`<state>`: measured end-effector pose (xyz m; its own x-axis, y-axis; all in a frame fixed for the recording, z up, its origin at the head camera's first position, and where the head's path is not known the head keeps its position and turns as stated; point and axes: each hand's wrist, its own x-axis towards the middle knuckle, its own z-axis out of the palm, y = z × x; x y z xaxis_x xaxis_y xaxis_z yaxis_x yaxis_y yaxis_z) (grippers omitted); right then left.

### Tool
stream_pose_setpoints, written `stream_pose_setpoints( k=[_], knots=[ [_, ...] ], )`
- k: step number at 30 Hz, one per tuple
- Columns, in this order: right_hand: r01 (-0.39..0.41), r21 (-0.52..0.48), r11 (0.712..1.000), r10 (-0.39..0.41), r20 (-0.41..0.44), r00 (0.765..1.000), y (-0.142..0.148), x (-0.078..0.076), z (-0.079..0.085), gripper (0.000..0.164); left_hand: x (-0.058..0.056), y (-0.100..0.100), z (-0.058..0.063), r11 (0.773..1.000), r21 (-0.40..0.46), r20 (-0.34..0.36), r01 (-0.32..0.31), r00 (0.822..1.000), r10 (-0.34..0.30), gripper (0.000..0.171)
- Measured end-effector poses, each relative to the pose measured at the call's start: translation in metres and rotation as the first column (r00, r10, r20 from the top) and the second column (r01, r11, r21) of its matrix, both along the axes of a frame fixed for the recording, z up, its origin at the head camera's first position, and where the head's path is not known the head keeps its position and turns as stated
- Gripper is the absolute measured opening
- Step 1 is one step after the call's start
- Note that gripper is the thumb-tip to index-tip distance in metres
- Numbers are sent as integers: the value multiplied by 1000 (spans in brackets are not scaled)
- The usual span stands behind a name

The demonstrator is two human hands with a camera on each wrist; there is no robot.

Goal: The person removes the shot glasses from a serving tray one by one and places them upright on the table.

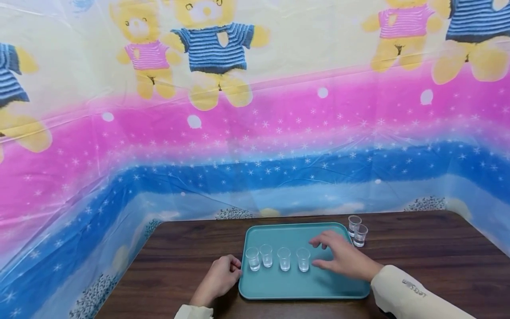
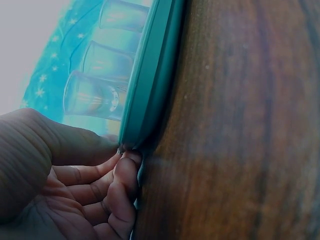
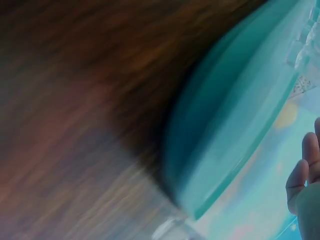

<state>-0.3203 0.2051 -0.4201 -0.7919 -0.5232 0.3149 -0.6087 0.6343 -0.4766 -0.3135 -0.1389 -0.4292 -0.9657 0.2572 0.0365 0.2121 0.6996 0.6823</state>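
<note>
A teal tray [image 1: 303, 288] lies on the wooden table with several small clear shot glasses standing on it, in a loose row left of its middle. My left hand [image 1: 221, 274] pinches the tray's left rim; in the left wrist view the thumb [image 2: 85, 145] meets the rim and the fingers curl at its edge. Over the tray's right half, my right hand [image 1: 344, 257] is spread with thumb and fingers apart and nothing between them. The rightmost shot glass [image 1: 303, 259] stands just left of its thumb tip. In the right wrist view, the fingers [image 3: 311, 150] show at the right edge.
Two more shot glasses, one [image 1: 354, 226] behind the other [image 1: 360, 235], stand close together on the table [image 1: 418, 248] by the tray's far right corner. A printed cloth [image 1: 279, 168] with teddy bears hangs behind the table and along its sides.
</note>
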Motion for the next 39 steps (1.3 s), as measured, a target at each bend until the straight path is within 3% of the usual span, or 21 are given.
stream_pose_setpoints(
  k=[10,19,28,39],
  knots=[
    [-10,29,1000,10,0,1000,-16,-3,4,31,-2,4,-1,1000,-5,11,8,1000,-8,7],
    [-10,-22,1000,10,14,1000,-6,-1,4,25,-2,6,-1,1000,-22,7,2,1000,-2,6],
    [94,-39,995,-98,-111,989,32,4,3,27,0,6,2,1000,-15,3,-3,1000,3,6],
    [252,-52,966,-257,-129,958,85,3,-1,28,-2,2,-1,1000,-22,36,-13,999,14,5]
  ],
)
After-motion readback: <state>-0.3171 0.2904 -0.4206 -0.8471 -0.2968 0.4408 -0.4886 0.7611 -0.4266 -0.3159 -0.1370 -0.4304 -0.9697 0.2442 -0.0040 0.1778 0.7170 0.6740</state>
